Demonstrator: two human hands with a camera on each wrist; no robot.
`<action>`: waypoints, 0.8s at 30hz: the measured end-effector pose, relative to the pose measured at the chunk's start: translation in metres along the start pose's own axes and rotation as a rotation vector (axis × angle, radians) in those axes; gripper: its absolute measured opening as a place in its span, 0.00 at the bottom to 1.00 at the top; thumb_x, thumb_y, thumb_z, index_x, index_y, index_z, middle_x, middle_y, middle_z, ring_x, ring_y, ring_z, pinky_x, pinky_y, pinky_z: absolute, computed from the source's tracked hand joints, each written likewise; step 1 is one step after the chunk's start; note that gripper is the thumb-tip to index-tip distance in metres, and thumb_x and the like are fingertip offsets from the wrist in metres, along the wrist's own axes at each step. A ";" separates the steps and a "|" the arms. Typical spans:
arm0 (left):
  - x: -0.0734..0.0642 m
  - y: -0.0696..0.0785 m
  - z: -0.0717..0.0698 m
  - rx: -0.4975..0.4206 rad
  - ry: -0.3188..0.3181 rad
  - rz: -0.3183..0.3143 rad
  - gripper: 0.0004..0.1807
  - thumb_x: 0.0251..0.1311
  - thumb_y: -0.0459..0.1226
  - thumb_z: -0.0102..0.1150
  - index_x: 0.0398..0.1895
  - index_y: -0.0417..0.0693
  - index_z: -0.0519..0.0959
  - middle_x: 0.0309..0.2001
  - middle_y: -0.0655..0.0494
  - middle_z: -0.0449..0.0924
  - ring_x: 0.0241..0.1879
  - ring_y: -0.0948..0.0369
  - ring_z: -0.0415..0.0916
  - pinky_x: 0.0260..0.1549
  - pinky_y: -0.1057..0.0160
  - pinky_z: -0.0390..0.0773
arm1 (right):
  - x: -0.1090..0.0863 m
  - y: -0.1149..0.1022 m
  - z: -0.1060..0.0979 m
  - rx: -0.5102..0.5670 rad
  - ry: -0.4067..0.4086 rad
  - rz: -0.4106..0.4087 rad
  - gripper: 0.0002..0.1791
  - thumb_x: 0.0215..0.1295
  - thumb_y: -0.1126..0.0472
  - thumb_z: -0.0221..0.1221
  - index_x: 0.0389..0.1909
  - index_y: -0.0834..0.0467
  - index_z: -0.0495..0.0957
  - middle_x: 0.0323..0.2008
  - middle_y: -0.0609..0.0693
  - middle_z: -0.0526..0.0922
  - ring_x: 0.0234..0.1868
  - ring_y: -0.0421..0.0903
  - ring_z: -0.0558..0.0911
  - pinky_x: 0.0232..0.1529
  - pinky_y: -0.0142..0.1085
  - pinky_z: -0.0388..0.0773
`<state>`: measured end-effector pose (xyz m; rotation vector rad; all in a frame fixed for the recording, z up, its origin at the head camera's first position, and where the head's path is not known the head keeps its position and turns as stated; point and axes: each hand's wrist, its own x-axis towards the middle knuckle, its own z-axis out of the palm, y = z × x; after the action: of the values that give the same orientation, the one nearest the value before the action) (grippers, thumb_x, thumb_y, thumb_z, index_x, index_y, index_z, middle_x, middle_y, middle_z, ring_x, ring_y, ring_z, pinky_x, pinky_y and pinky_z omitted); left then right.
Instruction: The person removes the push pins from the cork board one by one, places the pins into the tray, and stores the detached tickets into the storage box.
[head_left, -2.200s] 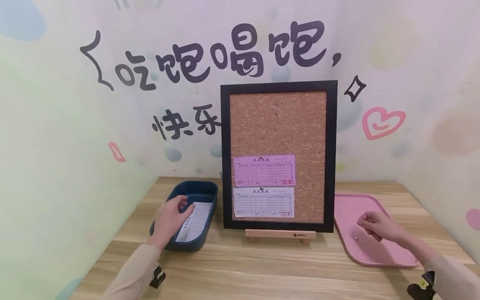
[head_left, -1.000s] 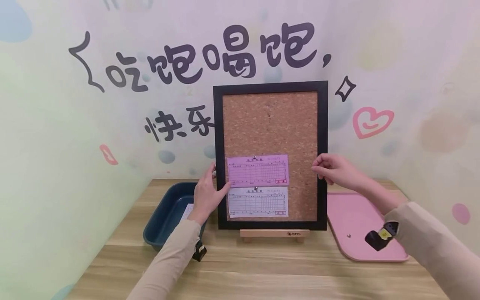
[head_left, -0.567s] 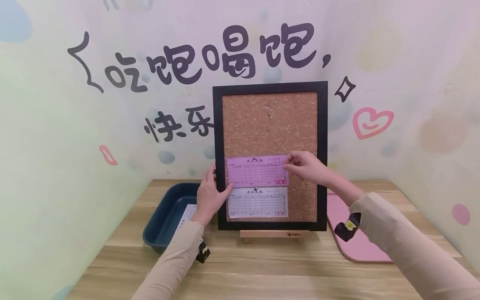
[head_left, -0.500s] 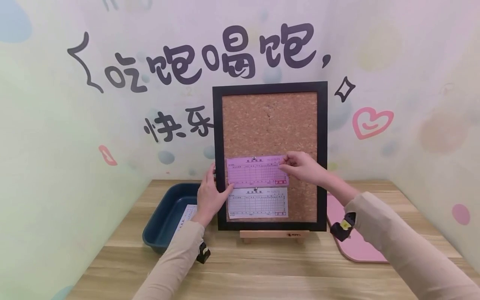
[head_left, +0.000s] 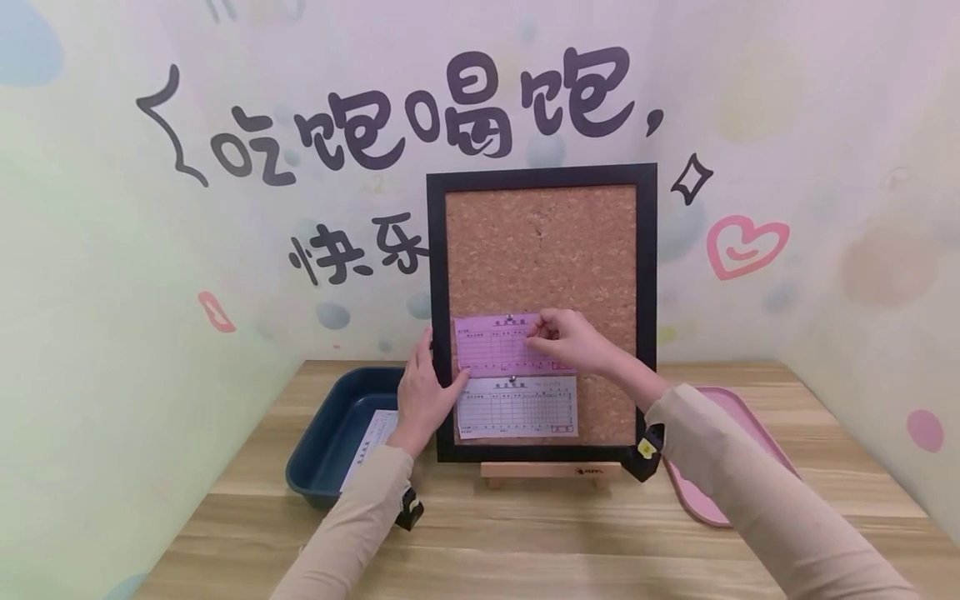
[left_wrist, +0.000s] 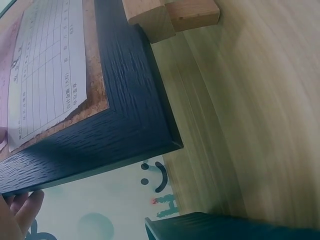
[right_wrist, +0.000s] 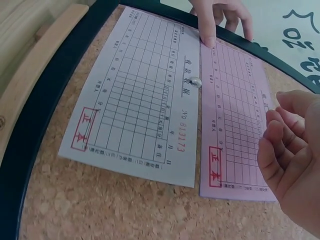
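A black-framed cork board (head_left: 540, 250) stands upright with two receipts pinned to it. The pink receipt (head_left: 487, 346) is above the white receipt (head_left: 517, 408); pushpins (head_left: 510, 317) hold both at their top edges. My left hand (head_left: 425, 400) grips the board's left frame, thumb on the front near the pink receipt's lower corner, fingers behind. My right hand (head_left: 573, 337) is in front of the pink receipt's right half, fingertips a little right of its pin. In the right wrist view, that right hand (right_wrist: 295, 160) has loosely bent fingers with nothing visible between them.
Left of the board stands a dark blue bin (head_left: 318, 442) with a white slip (head_left: 371, 446) inside. A pink tray (head_left: 723, 404) lies at right, partly behind the right sleeve. The board rests on a small wooden easel (head_left: 547, 470). A printed wall is behind.
From bin and tray, both hands have come to the board. The left has taken hold of its left frame. The right has moved leftwards across the board to the pink receipt.
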<state>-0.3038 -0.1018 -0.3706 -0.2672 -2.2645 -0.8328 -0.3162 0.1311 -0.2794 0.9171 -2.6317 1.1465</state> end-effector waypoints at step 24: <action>-0.001 -0.001 -0.001 -0.018 -0.003 -0.011 0.45 0.48 0.46 0.66 0.66 0.43 0.54 0.61 0.42 0.65 0.55 0.48 0.69 0.51 0.51 0.70 | 0.021 0.001 0.020 -0.126 0.272 -0.011 0.05 0.55 0.62 0.59 0.31 0.59 0.76 0.21 0.48 0.77 0.21 0.41 0.73 0.25 0.33 0.69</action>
<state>-0.3031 -0.1025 -0.3712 -0.2649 -2.2642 -0.8589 -0.3313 0.1076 -0.2872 0.6972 -2.4432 1.0093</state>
